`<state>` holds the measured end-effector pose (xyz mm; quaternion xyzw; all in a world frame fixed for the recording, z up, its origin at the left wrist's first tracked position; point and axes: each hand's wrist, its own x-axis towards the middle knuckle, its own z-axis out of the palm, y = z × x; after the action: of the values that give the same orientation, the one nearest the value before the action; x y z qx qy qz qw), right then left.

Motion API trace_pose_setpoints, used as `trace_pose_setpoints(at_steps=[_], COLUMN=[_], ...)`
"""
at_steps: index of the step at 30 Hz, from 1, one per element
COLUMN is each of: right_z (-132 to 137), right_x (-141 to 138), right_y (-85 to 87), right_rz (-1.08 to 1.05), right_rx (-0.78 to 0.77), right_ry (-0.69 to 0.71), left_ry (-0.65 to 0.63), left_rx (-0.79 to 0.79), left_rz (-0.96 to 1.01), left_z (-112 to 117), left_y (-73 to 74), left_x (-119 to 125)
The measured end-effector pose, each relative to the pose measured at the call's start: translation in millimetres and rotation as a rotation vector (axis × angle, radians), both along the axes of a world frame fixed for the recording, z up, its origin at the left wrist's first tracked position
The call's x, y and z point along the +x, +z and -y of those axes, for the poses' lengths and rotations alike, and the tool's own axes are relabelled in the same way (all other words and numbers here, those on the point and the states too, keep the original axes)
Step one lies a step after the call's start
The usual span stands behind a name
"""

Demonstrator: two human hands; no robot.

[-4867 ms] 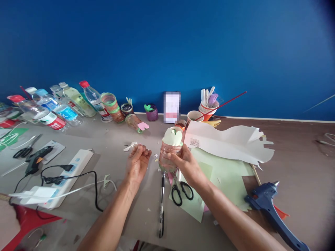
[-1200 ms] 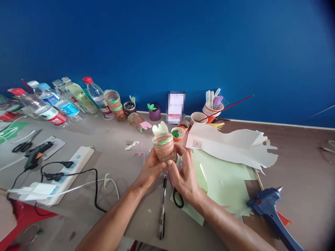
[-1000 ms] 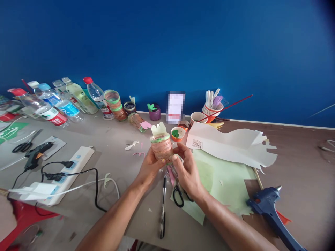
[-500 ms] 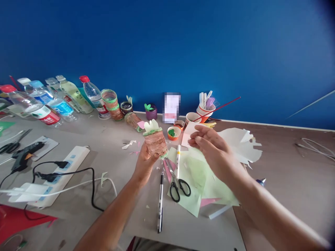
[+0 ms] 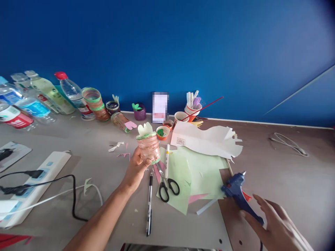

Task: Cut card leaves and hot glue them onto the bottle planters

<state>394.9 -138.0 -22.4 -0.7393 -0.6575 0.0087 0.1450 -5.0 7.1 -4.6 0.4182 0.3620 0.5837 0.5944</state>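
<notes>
My left hand (image 5: 134, 170) is wrapped round a brown-painted plastic bottle piece (image 5: 148, 148) with green edges, held above the table. Pale paper petals (image 5: 145, 129) stick up from its rim. At the lower right, my right hand (image 5: 277, 223) has its fingers apart beside the handle of a blue hot glue gun (image 5: 239, 193), which lies on the table with its nozzle pointing away. Scissors with black handles (image 5: 169, 186) rest on light green paper (image 5: 180, 174) just right of the bottle piece. A black-capped pen (image 5: 149, 205) lies in front of it.
Along the blue wall stand drink bottles (image 5: 72, 92), painted bottle cups (image 5: 95, 103), a phone (image 5: 160, 106) and paper cups (image 5: 193, 111) with markers. A paint cup (image 5: 162, 132) holds green paint. To the left is a power strip (image 5: 49, 177) with cables; at right, a white cable (image 5: 288, 143).
My right hand has moved from above the papers down and right to the glue gun. The view has turned right. My left hand still holds the bottle piece.
</notes>
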Motion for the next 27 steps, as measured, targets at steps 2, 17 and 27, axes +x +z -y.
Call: trace_pose_setpoints(at_steps=[2,17,27], right_z=[-6.7,-15.0,-4.0], right_x=[-6.6,-17.0,1.1], right_y=[-0.3,-6.1,20.3], right_rz=[0.092,0.189,-0.122], right_rx=[-0.024,-0.297,-0.028], right_ry=[0.012,-0.125,-0.357], left_ry=[-0.005,-0.034,-0.023], left_rx=[-0.008,-0.030,0.007], left_rz=[0.002,-0.028,-0.009], left_z=[-0.3,0.0,-1.5], left_y=[0.9,6.0,-0.8], left_x=[0.8,2.1,1.7])
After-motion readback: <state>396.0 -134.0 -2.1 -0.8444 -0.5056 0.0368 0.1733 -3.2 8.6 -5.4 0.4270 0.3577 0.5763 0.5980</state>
